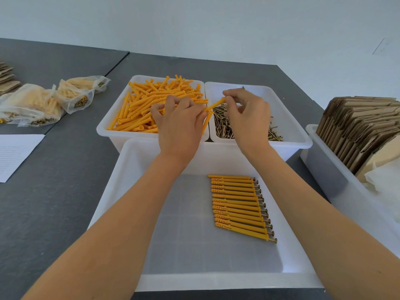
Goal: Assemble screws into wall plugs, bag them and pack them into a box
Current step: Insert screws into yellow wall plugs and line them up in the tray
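Our left hand (pixel 179 120) has its fingers curled around orange plastic wall plugs: one plug (pixel 215 104) sticks out toward the right, and a spare plug (pixel 206 123) hangs down from the same grip over the seam between the two far bins. Our right hand (pixel 245 109) pinches the far tip of the raised plug, thumb and fingers closed on it; we cannot tell whether a screw sits between those fingers. Both hands hover above the white plastic bin of loose orange plugs (pixel 121 131) on the far left and the white bin of brass-coloured screws (pixel 296 135) on the far right. In the near white tray (pixel 134 161) a neat row of finished plug-and-screw sets (pixel 238 206) lies side by side, screw heads to the right. We judge the main risk to be the spare plug: it is loosely held, and any twist could drop it among the screws. A screw started crooked could also jam in the plug or slip away. Our forearms pass just above the row, so a low withdrawal could scatter it. Filled clear bags (pixel 43 102) wait at far left, folded cardboard boxes (pixel 357 126) stand at right.
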